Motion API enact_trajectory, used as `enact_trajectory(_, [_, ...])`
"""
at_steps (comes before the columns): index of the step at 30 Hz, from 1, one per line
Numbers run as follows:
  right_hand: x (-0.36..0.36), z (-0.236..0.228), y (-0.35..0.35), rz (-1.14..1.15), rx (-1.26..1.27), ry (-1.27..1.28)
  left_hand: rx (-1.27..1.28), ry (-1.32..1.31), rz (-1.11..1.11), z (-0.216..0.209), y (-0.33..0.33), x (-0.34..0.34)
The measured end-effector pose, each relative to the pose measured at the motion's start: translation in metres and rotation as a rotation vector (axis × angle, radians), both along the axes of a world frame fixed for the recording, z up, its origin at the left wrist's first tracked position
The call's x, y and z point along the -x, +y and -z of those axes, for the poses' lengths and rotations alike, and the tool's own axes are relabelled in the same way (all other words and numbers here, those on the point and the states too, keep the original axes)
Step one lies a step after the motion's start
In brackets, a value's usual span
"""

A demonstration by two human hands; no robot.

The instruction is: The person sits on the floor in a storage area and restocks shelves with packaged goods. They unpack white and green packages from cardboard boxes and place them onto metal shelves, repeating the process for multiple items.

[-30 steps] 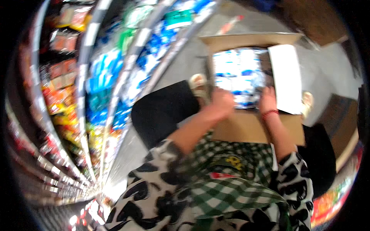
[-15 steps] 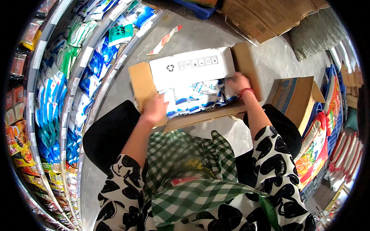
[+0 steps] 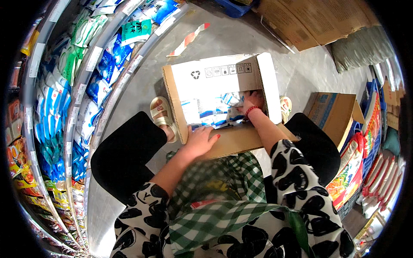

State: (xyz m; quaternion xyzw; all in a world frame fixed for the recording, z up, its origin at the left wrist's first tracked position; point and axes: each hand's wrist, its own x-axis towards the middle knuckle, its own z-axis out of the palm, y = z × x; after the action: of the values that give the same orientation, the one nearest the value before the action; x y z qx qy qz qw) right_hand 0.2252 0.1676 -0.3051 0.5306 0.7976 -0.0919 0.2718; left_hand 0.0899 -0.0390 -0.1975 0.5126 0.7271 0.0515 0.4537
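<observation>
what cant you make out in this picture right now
Head view:
Right hand: hold unclear, fingertips in shadow.
Beneath the top packets: covered by them.
Brown carton at right: inside mostly hidden by its walls.
Apron: yellow print blurred.
Shelves: left side cut off by the dark rim.

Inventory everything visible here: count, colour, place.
Open rectangular cardboard box: 1, brown and white, between the legs
Small flat packets: several, blue and white, inside it
Long shop shelves: several, grey edges, left
Bagged goods: many, multicoloured, shelved
Striped tape strip: 1, red and white, floor beyond box
Flattened cardboard: count unclear, brown, top right
Stuffed sack: 1, grey-green, upper right
Banded cardboard carton: 1, brown and blue, right
Plump bags: at least 2, red and white, far right
Checked cloth apron: 1, green and white, lower centre
Strappy sandals: 2, cream, flanking box
Trouser legs: 2, black, flanking box
Patterned sleeves: 2, black and white, below
Left hand: 1, red nails, box's near left corner
Right hand: 1, red bracelet, inside box's right end
</observation>
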Motion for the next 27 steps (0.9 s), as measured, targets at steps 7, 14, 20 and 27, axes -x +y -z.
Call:
enact_trajectory(7, [-0.006, -0.052, 0.008, 0.051, 0.496, 0.341, -0.104, -0.265, -0.452, 0.023, 0.02, -0.005])
enact_trajectory(14, [-0.02, -0.079, -0.039, 0.417, 0.812, 0.588, -0.033, -0.545, -1.046, 0.037, 0.042, -0.02])
enact_trajectory(20, [-0.004, -0.11, -0.077, 0.186, 0.623, 0.906, -0.31, -1.22, -1.192, -0.012, 0.04, -0.009])
enact_trajectory(27, [0.008, -0.23, -0.099, 0.378, 0.891, 1.276, -0.558, -1.22, -0.947, -0.099, 0.028, 0.005])
